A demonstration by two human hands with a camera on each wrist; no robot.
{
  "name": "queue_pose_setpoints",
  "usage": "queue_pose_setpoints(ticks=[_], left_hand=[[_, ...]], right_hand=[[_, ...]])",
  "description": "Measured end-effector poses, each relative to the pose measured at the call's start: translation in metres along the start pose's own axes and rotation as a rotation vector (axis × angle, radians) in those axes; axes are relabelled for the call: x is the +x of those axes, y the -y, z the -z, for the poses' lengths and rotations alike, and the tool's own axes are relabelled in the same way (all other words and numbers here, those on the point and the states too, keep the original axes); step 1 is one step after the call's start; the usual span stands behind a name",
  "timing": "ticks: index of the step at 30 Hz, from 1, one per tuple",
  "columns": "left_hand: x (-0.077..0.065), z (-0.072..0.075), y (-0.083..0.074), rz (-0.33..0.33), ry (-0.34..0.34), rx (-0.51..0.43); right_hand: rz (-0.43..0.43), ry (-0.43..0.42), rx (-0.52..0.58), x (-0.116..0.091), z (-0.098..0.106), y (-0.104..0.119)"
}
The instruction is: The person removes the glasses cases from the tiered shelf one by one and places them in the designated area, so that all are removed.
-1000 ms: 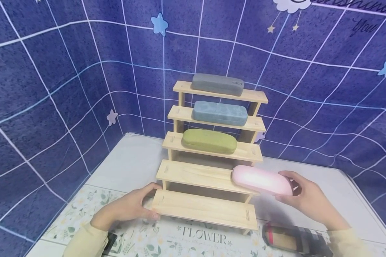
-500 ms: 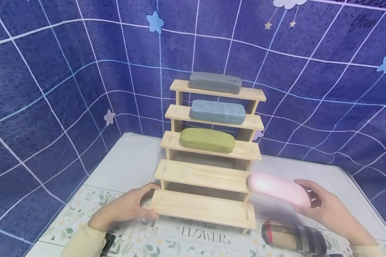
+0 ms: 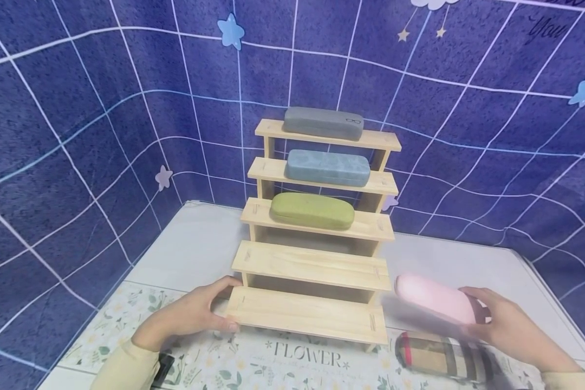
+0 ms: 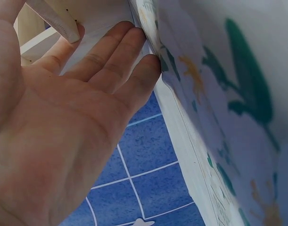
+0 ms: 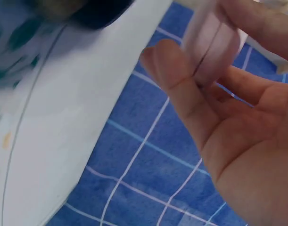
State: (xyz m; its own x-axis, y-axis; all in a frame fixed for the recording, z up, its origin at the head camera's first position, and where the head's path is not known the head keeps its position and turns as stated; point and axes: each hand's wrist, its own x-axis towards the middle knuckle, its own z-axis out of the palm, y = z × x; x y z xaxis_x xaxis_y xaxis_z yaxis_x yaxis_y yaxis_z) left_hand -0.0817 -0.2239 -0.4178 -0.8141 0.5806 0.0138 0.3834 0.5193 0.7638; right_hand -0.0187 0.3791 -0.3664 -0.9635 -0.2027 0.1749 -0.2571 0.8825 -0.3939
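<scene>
A pale wooden stepped rack (image 3: 312, 317) stands mid-view in the head camera. My left hand (image 3: 187, 311) grips the left end of its lowest step, thumb at the front edge and index finger behind; the other fingers extend in the left wrist view. My right hand (image 3: 509, 325) pinches the right end of a pink glasses case (image 3: 436, 298), held just right of the rack and apart from it. On the upper steps lie a grey glasses case (image 3: 323, 123), a blue one (image 3: 327, 168) and a green one (image 3: 312, 210). The two lowest steps are bare.
A plaid case (image 3: 439, 355) with a red stripe lies on the table below my right hand. A floral mat (image 3: 200, 357) covers the table's (image 3: 200, 227) front part. Blue gridded cloth (image 3: 200, 135) hangs behind and at the left.
My right hand has carried the pink glasses case right and toward me, off the second-lowest step's right end. My left hand keeps its grip on the rack. The view has shifted slightly.
</scene>
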Motion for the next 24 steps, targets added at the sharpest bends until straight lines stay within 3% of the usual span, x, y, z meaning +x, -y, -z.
queue_pose_setpoints(ticks=[6,11,20,24], left_hand=[[0.0,0.0,0.0,-0.008,-0.005,0.01],[0.001,-0.001,0.002,0.005,-0.01,0.015],[0.001,-0.001,0.002,0.014,-0.011,0.01],[0.0,0.0,0.001,0.009,-0.008,0.009]], right_hand=[[0.035,0.039,-0.064,-0.004,-0.006,-0.018],[0.065,0.025,-0.099,-0.007,-0.01,-0.028],[0.119,0.069,0.004,-0.012,-0.016,-0.043],[0.179,0.083,-0.009,-0.01,-0.019,-0.044]])
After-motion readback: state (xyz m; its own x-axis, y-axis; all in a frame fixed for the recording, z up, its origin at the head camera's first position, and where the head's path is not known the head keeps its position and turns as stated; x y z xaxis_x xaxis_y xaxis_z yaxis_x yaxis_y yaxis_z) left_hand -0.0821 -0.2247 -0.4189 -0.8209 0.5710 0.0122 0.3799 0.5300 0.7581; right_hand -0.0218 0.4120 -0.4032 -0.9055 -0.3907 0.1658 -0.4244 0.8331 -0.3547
